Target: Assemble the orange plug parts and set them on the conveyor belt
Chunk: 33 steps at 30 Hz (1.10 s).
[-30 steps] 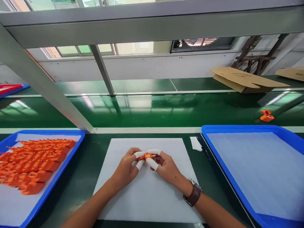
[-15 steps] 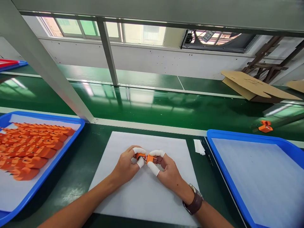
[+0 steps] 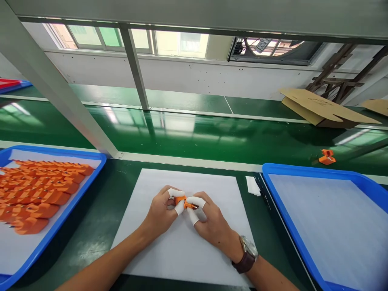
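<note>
Over a white sheet of paper, my left hand pinches an orange plastic housing between thumb and index finger. My right hand grips a smaller orange plastic piece with metal prongs sticking out toward the right. The two pieces are close together; fingers cover where they meet, so I cannot tell whether they touch. White covers sit on the thumbs and index fingers of both hands. A watch is on the right wrist.
On the left, a blue tray holds many orange housings in rows. A paper-lined blue tray is on the right. Beyond it an orange part rests on the green belt. A metal post rises at left; cardboard lies far right.
The right hand has turned and moved slightly left, bringing its pronged piece closer to the housing. Wires seen between the pieces are now hidden. The orange part on the belt appears further left.
</note>
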Available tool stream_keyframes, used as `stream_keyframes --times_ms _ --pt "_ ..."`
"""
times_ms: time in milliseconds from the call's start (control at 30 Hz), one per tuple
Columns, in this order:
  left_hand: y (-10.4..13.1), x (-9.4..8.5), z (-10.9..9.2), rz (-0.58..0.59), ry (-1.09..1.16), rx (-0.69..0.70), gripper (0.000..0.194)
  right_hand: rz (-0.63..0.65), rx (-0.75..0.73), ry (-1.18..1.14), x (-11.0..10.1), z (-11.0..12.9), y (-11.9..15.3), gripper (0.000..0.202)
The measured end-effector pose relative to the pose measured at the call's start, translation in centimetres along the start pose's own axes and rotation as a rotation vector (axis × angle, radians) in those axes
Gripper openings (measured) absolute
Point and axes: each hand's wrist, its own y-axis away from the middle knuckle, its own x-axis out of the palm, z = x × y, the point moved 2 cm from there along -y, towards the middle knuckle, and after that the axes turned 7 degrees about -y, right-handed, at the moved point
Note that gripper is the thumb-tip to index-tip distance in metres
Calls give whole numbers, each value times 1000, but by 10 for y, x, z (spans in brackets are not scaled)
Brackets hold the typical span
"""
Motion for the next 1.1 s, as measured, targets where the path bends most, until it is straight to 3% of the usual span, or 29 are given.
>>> stream_keyframes --times_ms 200,367,567,867,1100 --pt "0 -2 2 190 -99 144 44 -128 208 -89 -4 -12 -2 30" --pt "0 -2 6 73 -392 305 42 -119 210 -21 -6 -9 -1 23" --pt "5 5 11 35 -528 437 46 -66 178 5 -3 -2 0 23" --pt "6 9 12 -48 -508 498 34 -72 223 -58 -1 -10 1 21" --pt "9 11 12 -66 -537 516 39 -42 243 -93 -1 -10 -1 19"
